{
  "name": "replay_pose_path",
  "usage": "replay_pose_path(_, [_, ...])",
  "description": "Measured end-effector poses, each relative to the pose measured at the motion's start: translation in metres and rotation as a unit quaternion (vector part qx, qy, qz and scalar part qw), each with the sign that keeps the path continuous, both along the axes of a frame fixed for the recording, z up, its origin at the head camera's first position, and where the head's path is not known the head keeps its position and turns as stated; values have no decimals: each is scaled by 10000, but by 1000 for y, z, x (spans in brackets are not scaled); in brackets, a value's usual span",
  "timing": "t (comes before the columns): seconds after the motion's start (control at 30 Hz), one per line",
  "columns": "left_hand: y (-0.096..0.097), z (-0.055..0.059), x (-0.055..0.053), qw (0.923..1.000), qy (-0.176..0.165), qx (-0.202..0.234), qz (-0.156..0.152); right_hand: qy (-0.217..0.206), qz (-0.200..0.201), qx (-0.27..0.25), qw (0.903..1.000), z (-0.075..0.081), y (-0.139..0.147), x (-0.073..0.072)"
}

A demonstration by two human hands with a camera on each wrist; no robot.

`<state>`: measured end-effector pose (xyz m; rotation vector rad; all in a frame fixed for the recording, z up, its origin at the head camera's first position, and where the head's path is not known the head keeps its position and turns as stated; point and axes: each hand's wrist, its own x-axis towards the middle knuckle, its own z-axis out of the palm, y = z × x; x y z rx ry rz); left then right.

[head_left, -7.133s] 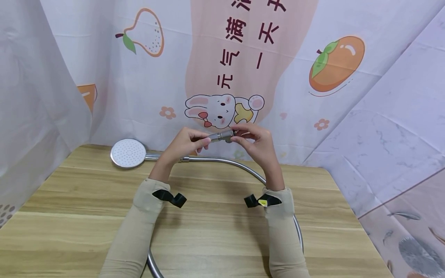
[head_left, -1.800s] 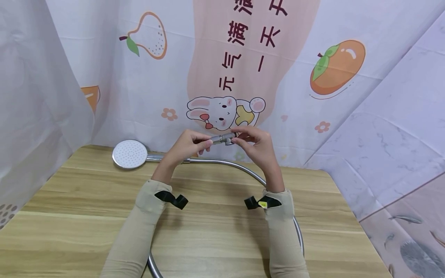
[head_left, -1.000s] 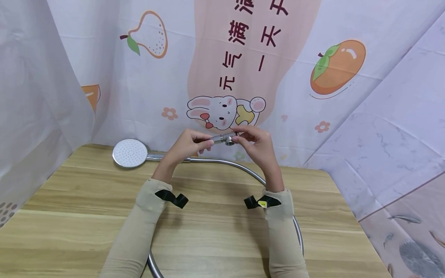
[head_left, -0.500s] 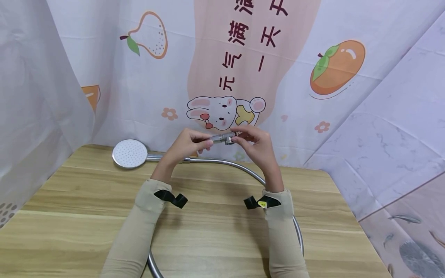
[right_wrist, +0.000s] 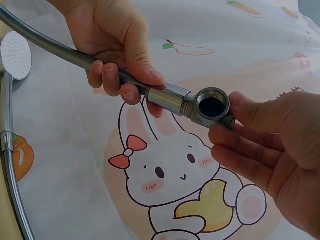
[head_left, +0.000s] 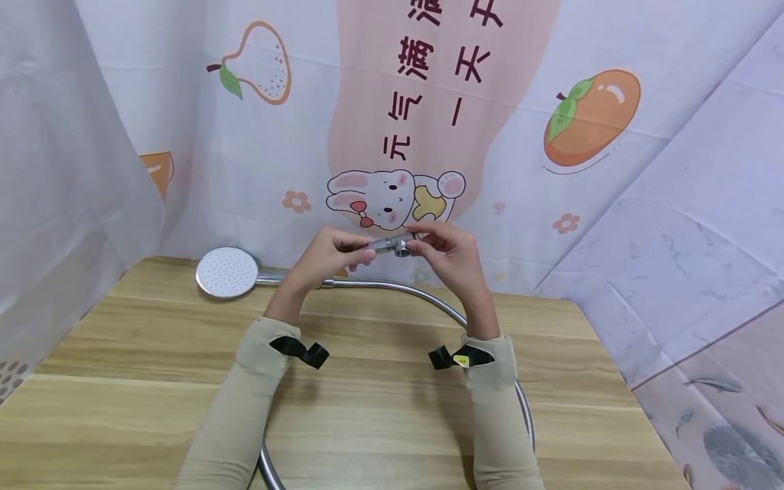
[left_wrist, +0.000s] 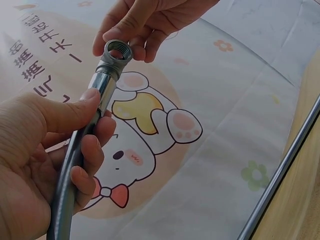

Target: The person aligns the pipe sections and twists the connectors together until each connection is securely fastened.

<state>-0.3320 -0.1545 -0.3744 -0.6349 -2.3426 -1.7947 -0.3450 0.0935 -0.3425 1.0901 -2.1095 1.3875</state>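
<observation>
My left hand (head_left: 326, 257) grips a silver shower hose (right_wrist: 55, 44) close to its end, with the thumb near the smooth metal end nut (right_wrist: 169, 98). My right hand (head_left: 452, 252) pinches a small metal tee fitting (right_wrist: 192, 107) by its far end between thumb and fingers. Nut and fitting meet in line, held up off the table before the curtain. A round, internally threaded opening in the fitting's side shows in both wrist views. How deep the two are joined is hidden.
On the wooden table (head_left: 380, 408) lies a hand shower (head_left: 226, 272), its white face up, at the back left. The hose (head_left: 398, 284) runs from its handle behind the hands and loops under both forearms. A printed curtain (head_left: 294, 136) hangs behind.
The fitting has turned back and forth a little, and its side opening shows more plainly than seven seconds ago. Both hands stay nearly in place with the same hold.
</observation>
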Motion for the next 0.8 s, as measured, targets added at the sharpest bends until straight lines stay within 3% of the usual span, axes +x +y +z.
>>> replay_pose_path(0.4, [-3, 0, -2, 9998, 114, 131, -69, 189, 320, 25, 9993, 2, 0, -2])
replay_pose_path(0.8, [-1, 0, -2, 9997, 99, 217, -87, 100, 327, 119, 9993, 1, 1, -2])
